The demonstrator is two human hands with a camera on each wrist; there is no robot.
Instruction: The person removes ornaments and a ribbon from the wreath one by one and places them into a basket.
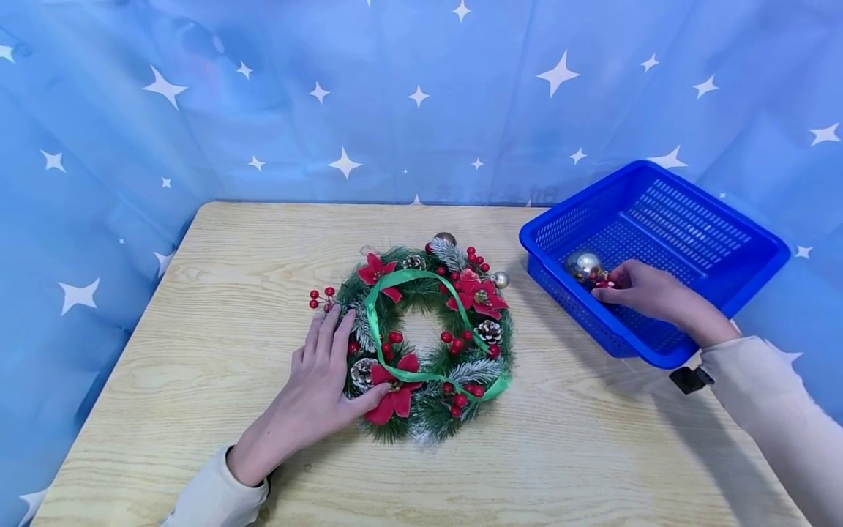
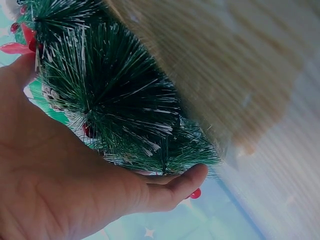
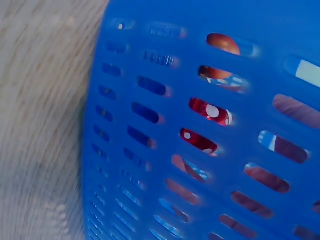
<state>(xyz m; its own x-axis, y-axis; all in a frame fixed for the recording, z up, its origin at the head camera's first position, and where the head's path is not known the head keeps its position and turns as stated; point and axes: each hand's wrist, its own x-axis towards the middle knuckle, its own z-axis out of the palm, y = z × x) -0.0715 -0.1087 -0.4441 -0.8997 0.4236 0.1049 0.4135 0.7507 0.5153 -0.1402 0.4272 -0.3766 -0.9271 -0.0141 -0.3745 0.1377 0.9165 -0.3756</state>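
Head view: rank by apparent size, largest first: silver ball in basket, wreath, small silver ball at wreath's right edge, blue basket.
1. Blue basket
2. Wreath
3. Silver ball in basket
4. Small silver ball at wreath's right edge

We see faint lettering (image 1: 497,194) low on the blue curtain (image 1: 395,132), just above the far edge of the table (image 1: 263,249), but cannot read any of it.

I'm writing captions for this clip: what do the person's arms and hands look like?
The left sleeve and right sleeve are long and off-white. The left hand and right hand are bare, without gloves. A small black device sits at the right cuff.
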